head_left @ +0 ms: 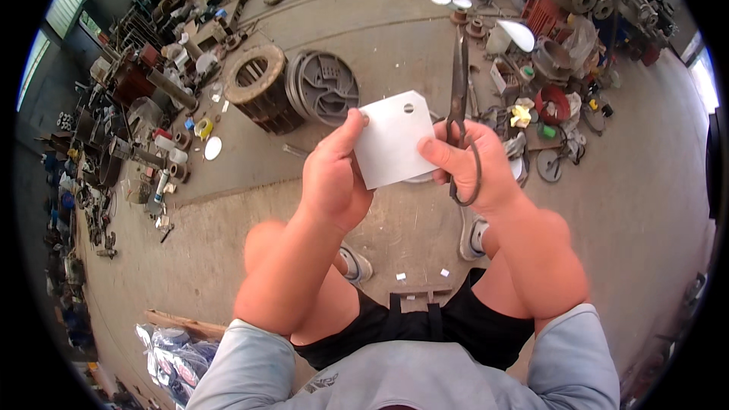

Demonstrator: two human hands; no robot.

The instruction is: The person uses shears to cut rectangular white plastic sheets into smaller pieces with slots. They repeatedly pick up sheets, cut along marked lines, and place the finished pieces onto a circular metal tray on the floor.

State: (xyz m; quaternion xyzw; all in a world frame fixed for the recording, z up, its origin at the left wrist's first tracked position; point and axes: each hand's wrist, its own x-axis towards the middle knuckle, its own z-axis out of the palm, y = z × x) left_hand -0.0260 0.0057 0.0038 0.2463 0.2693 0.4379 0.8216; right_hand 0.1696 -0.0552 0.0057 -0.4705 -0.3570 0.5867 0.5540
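The white sheet [392,139], a flat pale piece with clipped corners and a small round hole near its upper right corner, is held up in front of the seated person, between both hands and above the concrete floor [364,38]; the left hand [332,175] grasps its left edge, thumb pressed along the front; the right hand [471,167] touches its right edge with the forefinger while its other fingers are clenched around the loop handles of the scissors [459,118], whose dark blades point straight up, closed, just beside the sheet; behind the sheet, on the floor, stand a ribbed metal ring [258,87] and a grey wheel [323,87]; small white scraps [400,276] lie between the person's shoes.
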